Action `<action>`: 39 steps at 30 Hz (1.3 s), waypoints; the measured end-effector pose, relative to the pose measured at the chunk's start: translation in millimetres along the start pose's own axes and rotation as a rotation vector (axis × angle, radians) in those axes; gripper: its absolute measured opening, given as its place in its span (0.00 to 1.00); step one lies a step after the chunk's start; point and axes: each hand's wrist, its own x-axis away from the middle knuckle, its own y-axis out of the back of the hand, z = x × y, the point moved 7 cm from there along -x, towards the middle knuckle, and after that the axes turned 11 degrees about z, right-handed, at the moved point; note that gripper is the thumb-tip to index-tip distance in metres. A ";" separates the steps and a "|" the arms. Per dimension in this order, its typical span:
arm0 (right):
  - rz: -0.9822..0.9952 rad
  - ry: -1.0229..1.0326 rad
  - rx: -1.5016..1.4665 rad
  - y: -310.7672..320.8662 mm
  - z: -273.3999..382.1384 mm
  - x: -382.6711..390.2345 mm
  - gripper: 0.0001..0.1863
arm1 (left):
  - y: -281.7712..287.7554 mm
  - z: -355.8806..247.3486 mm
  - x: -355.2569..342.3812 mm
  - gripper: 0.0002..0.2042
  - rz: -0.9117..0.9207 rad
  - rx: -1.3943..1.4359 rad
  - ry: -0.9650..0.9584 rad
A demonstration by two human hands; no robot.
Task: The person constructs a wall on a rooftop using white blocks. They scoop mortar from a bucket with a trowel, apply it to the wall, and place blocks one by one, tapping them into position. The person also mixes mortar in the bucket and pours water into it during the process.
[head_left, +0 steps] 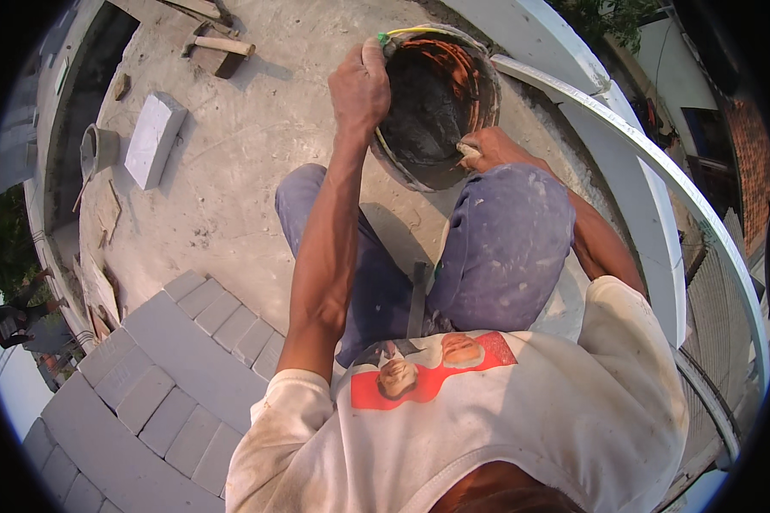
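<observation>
A round bucket stands on the concrete in front of my knees, with wet grey mortar inside and orange showing on its inner wall. My left hand is closed on the bucket's far left rim, beside a yellow wire handle and a bit of green. At the near right side of the bucket, my right hand is a fist around a pale handle-like piece just over the mortar. The rest of that tool is hidden by the hand or sunk in the mortar.
Grey blocks are stacked at the lower left. A single pale block, a grey cylindrical container and a hammer lie to the left. A long white strip curves along the right edge, with roofs beyond.
</observation>
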 end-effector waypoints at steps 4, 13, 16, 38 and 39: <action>-0.216 0.119 -0.232 -0.5 -33.5 30.0 0.11 | 0.4 -3.9 -3.4 0.24 0.034 0.047 0.050; -0.338 0.169 -0.444 4.0 -24.3 68.7 0.12 | -13.5 -11.5 -16.5 0.24 0.036 0.015 0.072; -0.335 0.238 -0.537 12.1 4.2 76.9 0.12 | 2.7 0.2 -15.9 0.24 0.037 -0.079 0.126; -0.878 -0.410 0.365 232.7 -95.6 68.4 0.14 | -11.9 -10.9 -26.3 0.25 0.063 -0.038 0.114; -0.842 -0.456 0.448 234.7 -94.3 64.4 0.13 | -11.4 -7.3 -26.9 0.25 0.063 -0.055 0.110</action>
